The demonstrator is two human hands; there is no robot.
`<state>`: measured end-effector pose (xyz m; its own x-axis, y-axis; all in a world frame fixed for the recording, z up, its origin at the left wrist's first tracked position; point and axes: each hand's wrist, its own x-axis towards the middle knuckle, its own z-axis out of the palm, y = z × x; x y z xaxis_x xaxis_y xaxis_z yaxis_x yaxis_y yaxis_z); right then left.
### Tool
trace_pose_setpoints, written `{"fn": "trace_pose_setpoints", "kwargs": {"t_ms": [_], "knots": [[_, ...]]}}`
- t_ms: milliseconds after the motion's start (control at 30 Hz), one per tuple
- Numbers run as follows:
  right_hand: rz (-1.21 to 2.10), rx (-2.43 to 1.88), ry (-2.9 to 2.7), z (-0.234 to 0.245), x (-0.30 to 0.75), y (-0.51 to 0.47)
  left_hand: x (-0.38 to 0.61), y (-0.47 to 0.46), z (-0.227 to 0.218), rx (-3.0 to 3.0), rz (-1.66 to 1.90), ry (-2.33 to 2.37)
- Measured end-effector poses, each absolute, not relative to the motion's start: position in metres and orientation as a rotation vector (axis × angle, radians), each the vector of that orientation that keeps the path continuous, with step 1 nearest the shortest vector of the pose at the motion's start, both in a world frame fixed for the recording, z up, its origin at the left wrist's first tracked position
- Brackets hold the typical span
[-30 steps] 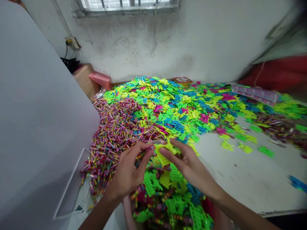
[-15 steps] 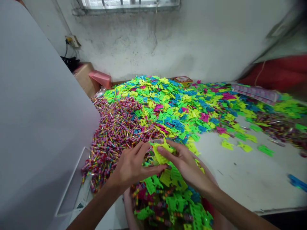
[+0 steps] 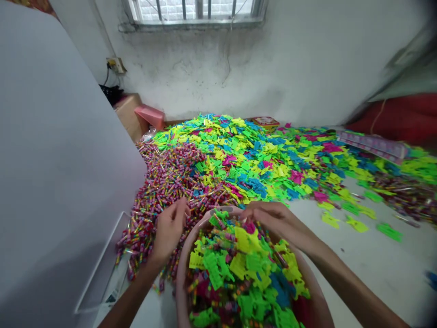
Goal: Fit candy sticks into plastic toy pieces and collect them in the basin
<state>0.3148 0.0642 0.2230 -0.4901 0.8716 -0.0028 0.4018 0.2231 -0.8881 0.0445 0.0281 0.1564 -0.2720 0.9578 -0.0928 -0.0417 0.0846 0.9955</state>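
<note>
My left hand [image 3: 169,232] rests on the heap of striped candy sticks [image 3: 164,182] left of the bowl, its thumb and forefinger pinched on one stick. My right hand [image 3: 273,217] lies palm down over the far rim of the pink bowl [image 3: 187,255], fingers stretched out and slightly bent, with nothing showing in them. The bowl is heaped with green, yellow, blue and pink plastic pieces [image 3: 239,269] mixed with candy sticks. A yellow piece [image 3: 244,239] lies on top, just below my right fingers.
A wide heap of loose neon plastic pieces [image 3: 259,155] covers the white table behind the bowl. A grey board [image 3: 51,182] stands at the left. A cardboard box [image 3: 128,114] and a pink box [image 3: 150,116] sit by the wall. Flat pink packs [image 3: 372,143] lie at the right.
The yellow piece that both hands held together has left them. My left hand moved left onto the candy sticks, my right hand dropped to the bowl's rim. The view tilted down toward the bowl.
</note>
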Motion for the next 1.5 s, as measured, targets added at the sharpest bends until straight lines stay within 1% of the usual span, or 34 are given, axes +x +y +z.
{"fn": "trace_pose_setpoints", "kwargs": {"t_ms": [33, 67, 100, 267, 400, 567, 733, 967, 1167, 1333, 1500], "knots": [[1.134, -1.19, -2.065, 0.218, 0.319, 0.079, 0.038, 0.034, 0.15, 0.902, 1.343, 1.416], [0.955, -1.281, -2.118, 0.21, 0.321, 0.095, 0.032, 0.039, 0.144, 0.85, 1.317, 1.405], [0.856, -1.346, -2.139, 0.2, 0.322, 0.113, 0.026, 0.044, 0.139, 0.79, 1.286, 1.389], [0.604, -1.547, -2.347, 0.137, 0.309, 0.189, 0.011, 0.049, 0.124, 0.587, 1.23, 1.334], [0.434, -1.648, -2.506, 0.102, 0.289, 0.214, 0.01, 0.045, 0.121, 0.554, 1.303, 1.299], [0.283, -1.707, -2.603, 0.09, 0.275, 0.221, 0.01, 0.044, 0.115, 0.532, 1.361, 1.247], [0.22, -1.699, -2.639, 0.089, 0.284, 0.222, 0.008, 0.046, 0.112, 0.488, 1.308, 1.23], [0.328, -1.645, -2.559, 0.087, 0.287, 0.227, 0.009, 0.047, 0.116, 0.538, 1.297, 1.277], [0.497, -1.676, -2.112, 0.093, 0.287, 0.226, 0.016, 0.049, 0.11, 0.656, 1.36, 1.316], [0.749, -1.654, -1.634, 0.113, 0.301, 0.223, 0.015, 0.057, 0.103, 0.611, 1.337, 1.36], [1.076, -1.536, -1.291, 0.127, 0.307, 0.203, 0.022, 0.059, 0.108, 0.626, 1.276, 1.28]]}}
